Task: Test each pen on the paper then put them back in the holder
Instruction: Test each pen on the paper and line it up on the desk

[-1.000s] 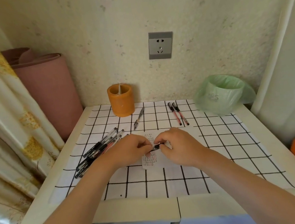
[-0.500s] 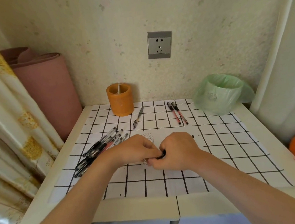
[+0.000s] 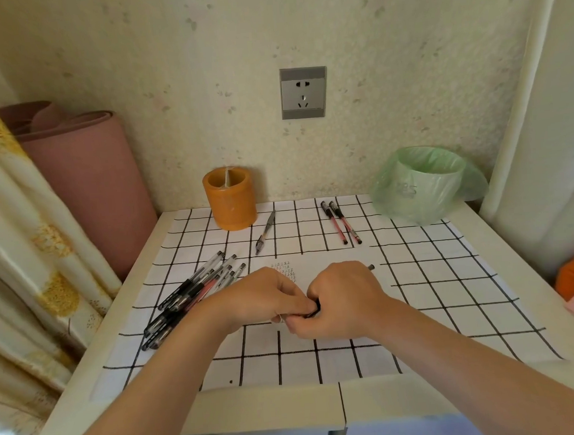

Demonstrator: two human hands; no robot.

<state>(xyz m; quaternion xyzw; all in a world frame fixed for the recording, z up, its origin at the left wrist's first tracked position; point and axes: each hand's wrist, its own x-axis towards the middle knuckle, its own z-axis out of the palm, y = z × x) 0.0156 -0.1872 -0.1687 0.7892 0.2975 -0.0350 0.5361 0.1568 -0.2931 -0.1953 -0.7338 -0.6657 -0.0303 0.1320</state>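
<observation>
Here, both my hands close on one pen [image 3: 371, 267] over the paper [image 3: 313, 261]: right hand [image 3: 343, 298] curled round its barrel, left hand [image 3: 261, 296] pinching the near end (cap or tip, I cannot tell). It runs up-right; the holder [image 3: 231, 204] stands beyond, nearer my left.

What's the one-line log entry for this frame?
left hand, right hand: gripping one pen over paper | pile: left of hands | holder: back left

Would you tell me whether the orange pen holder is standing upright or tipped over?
Upright: the orange pen holder stands on its base, opening facing up.
</observation>
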